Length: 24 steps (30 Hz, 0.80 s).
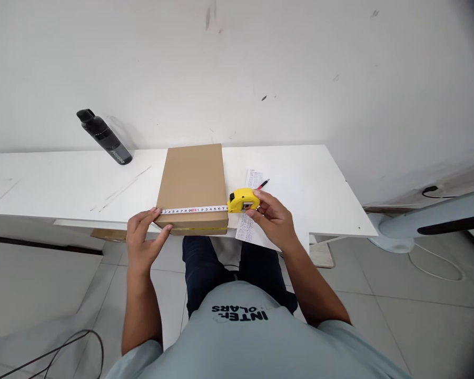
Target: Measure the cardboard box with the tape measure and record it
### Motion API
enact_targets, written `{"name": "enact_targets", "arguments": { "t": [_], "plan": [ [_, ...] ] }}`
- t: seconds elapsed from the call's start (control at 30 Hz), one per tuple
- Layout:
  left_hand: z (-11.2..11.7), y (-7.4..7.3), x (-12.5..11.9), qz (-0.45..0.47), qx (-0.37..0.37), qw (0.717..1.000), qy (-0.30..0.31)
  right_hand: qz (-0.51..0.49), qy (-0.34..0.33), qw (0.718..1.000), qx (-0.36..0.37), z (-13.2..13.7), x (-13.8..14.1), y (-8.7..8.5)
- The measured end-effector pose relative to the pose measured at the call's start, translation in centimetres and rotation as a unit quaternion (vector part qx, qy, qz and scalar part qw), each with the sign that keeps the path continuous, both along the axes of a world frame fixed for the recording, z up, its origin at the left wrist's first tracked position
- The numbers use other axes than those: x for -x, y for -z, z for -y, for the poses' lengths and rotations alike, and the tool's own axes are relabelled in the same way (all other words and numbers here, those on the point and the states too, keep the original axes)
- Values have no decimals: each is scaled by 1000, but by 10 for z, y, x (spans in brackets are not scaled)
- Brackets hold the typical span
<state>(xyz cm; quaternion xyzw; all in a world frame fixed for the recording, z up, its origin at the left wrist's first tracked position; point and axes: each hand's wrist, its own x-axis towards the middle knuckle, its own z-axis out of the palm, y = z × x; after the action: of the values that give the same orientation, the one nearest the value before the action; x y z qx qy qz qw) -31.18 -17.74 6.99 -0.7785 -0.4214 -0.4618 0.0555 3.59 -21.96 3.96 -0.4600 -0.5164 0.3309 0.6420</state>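
Note:
A brown cardboard box (193, 179) lies flat on the white table (308, 184), its near end at the table's front edge. A white tape blade (193, 210) is stretched across the box's near end. My left hand (142, 239) pinches the blade's end at the box's left corner. My right hand (272, 218) grips the yellow tape measure case (243, 200) just past the box's right edge.
A black bottle (105, 138) stands at the back left of the table by the wall. A paper slip (248, 216) and a red-and-black pen (263, 184) lie right of the box. A fan (426, 223) and cables sit on the tiled floor at right.

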Motion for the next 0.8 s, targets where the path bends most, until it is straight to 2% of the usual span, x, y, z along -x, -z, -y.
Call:
{"name": "enact_targets", "arguments": {
  "t": [0.2, 0.47, 0.67, 0.8],
  "plan": [
    [0, 1, 0, 12, 1, 1000, -7, -26, -18, 999, 14, 2, 2, -2],
    [2, 2, 1, 6, 7, 1000, -25, 0, -5, 1000, 9, 5, 4, -3],
    [-3, 7, 6, 7, -50, 998, -35, 8, -2, 1000, -16, 4, 7, -4],
    [5, 4, 8, -48, -127, 990, -44, -9, 10, 1000, -25, 9, 9, -7]
  ]
}}
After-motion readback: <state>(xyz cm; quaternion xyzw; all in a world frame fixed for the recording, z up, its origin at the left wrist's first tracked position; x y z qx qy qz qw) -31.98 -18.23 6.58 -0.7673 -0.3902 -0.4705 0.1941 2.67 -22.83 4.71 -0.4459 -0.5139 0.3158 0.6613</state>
